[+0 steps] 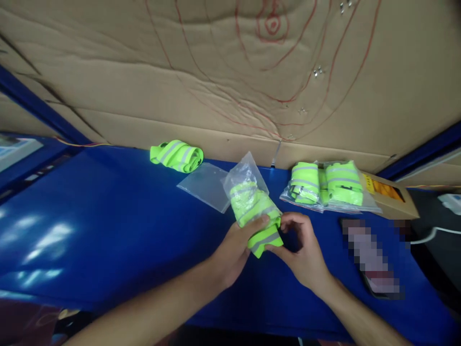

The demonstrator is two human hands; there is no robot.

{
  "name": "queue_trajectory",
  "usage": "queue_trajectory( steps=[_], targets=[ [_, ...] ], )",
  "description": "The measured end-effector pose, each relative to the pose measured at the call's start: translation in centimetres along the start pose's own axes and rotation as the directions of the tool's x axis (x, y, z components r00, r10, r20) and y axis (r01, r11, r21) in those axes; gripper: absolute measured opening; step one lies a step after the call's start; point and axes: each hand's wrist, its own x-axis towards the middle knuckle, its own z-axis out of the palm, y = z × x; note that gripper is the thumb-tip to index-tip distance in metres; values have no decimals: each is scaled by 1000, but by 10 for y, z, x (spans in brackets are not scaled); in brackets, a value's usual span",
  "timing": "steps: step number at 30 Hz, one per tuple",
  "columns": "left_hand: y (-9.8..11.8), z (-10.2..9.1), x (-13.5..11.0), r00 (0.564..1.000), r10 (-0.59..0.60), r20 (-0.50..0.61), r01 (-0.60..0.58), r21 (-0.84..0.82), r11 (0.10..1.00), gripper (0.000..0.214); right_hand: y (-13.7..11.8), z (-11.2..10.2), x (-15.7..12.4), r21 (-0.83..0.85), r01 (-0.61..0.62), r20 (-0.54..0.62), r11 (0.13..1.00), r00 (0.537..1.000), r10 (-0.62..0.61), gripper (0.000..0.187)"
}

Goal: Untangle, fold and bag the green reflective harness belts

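Between my hands is a folded neon-yellow reflective strap [265,238] with grey stripes, its upper part inside a clear plastic bag [245,168]. My left hand [239,247] is closed round the bundle from the left, thumb lying across it. At its right edge, my right hand [300,245] pinches the loose end between thumb and fingers. Behind them on the blue table lies a flat clear bag [207,185]. A rolled reflective strap [178,156] without a bag rests at the back left. Bagged reflective straps [304,182] lie at the back right.
A cardboard box [396,197] with orange contents stands beside the bagged straps. A phone-like object [372,259], its screen blurred out, lies on the blue table [108,216] at right. A cardboard panel [144,86] with red drawn rings rises behind. A white cable [432,235] runs at far right.
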Motion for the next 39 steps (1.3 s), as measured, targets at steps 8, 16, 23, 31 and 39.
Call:
queue_trajectory(
  steps=[8, 16, 23, 31, 39],
  targets=[
    [-11, -11, 12, 993, -93, 77, 94, 0, 996, 46, 9, 7, 2, 23, -68, 120, 997, 991, 65, 74],
    [-10, -14, 7, 991, -122, 63, 122, -4, 993, 51, -1, 8, -6, -14, -81, 171, 997, 982, 82, 70],
    [-11, -7, 7, 995, -78, 55, 77, 22, 997, 55, -10, 18, -8, 92, -263, 124, 961, 960, 251, 70],
    [-17, -10, 7, 989, -144, 41, 146, -71, 987, 61, -11, 24, -4, 160, -273, 84, 949, 961, 263, 53],
    [-11, -11, 7, 972, -127, 198, 157, -143, 977, 65, -18, 16, 4, 246, -340, 145, 908, 939, 313, 44]
  ],
)
